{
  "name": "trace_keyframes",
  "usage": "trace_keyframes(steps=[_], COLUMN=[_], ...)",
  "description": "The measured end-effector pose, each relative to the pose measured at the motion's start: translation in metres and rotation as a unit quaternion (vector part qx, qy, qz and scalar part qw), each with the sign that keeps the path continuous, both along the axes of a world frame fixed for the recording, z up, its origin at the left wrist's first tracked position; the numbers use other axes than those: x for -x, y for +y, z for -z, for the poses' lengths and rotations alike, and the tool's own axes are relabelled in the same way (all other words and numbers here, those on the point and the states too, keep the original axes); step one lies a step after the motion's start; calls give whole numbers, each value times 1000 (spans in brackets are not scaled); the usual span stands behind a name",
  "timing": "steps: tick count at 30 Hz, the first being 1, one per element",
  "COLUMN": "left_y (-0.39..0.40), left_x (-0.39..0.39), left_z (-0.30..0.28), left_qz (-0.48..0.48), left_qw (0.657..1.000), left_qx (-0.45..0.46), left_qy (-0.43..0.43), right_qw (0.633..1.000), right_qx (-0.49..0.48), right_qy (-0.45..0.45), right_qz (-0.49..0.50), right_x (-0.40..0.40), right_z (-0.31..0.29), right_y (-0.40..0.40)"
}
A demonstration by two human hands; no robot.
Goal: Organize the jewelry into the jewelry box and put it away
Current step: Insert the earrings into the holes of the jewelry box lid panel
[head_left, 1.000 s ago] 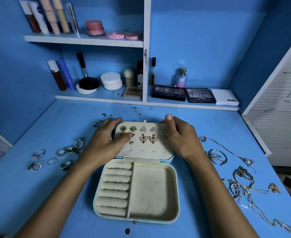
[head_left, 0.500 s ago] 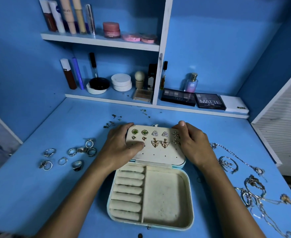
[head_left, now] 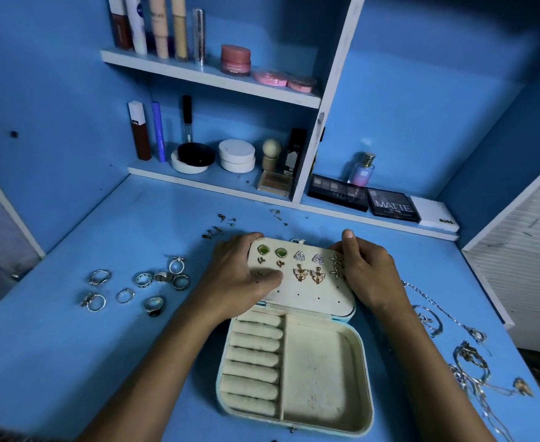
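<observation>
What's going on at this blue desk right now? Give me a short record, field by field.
jewelry box: open on the blue desk, ring rolls and side compartment bare
lid panel: holds pairs of earrings in two rows
left hand: grips the panel's left edge, thumb pressing on its face
right hand: grips the panel's right edge
rings: loose on the desk, left of the box
chains and bracelets: loose on the desk, right of the box
shelves: cosmetics
</observation>
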State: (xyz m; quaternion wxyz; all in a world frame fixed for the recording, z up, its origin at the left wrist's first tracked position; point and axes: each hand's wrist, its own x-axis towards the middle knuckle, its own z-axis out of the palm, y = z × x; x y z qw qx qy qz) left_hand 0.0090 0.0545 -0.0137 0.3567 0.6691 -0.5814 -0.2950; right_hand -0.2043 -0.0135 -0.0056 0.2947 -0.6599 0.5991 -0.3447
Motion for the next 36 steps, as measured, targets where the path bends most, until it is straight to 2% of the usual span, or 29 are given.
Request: trace_keyframes(steps=[5,9,13,16,26,36], left_y=[2,5,5,5,3,1], left_x=[1,0,0,0,0,0], left_z=[-4,-6,-5,-4,-2,0], left_qz=[0,7,0,-2,-2,-1], left_qw=[1000,1000,999,999,998,998], left_qx=[11,23,37,43,56,55], left_qy=[1,9,10,2,-3,-12], right_qw=[997,989,971,958,935,923], right_qx=[-10,41,83,64,33,20], right_qy=[66,116,176,229,328,368], right_qz=[-28,-80,-137,-162,-132,-112], right_x=[-11,-31,-60,-75,-101,-113], right_z=[-17,-29,-33,-26,-22,-27], right_y=[-23,-47,-65,-83,-98,-93])
